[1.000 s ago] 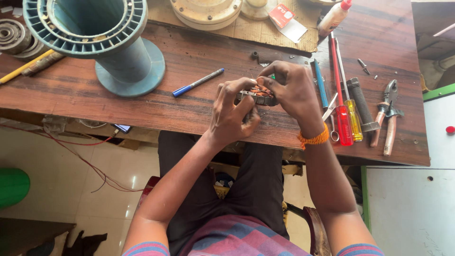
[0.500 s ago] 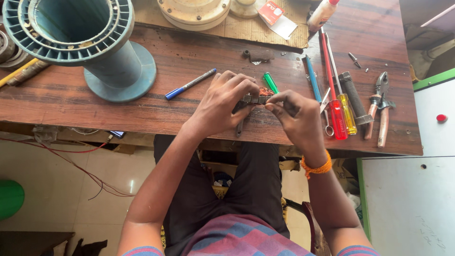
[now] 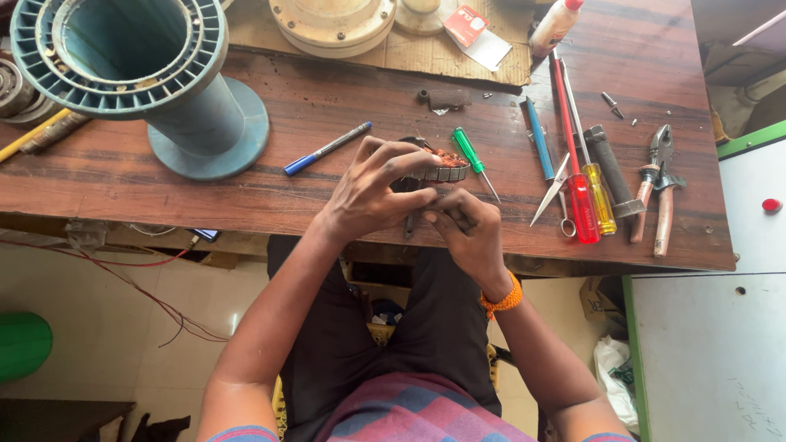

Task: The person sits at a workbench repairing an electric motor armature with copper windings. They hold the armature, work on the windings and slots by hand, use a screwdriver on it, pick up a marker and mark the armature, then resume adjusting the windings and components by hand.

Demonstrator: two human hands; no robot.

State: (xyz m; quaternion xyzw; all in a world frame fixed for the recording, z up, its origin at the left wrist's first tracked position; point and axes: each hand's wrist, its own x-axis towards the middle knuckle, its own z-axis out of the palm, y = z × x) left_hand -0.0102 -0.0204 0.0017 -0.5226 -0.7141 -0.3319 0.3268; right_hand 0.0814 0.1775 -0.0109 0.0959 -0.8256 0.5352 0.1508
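A small motor winding core (image 3: 442, 168) is sitting gripped in the left hand (image 3: 372, 192) above the tabletop (image 3: 123, 176). The right hand (image 3: 467, 229) is pinching closed just beside it, near a green screwdriver (image 3: 472, 155).

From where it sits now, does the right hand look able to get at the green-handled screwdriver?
Probably yes. The right hand is at the table's near edge, and the green-handled screwdriver lies on the wood just beyond it with nothing between. But its fingers seem busy on the small metal part that the left hand holds.
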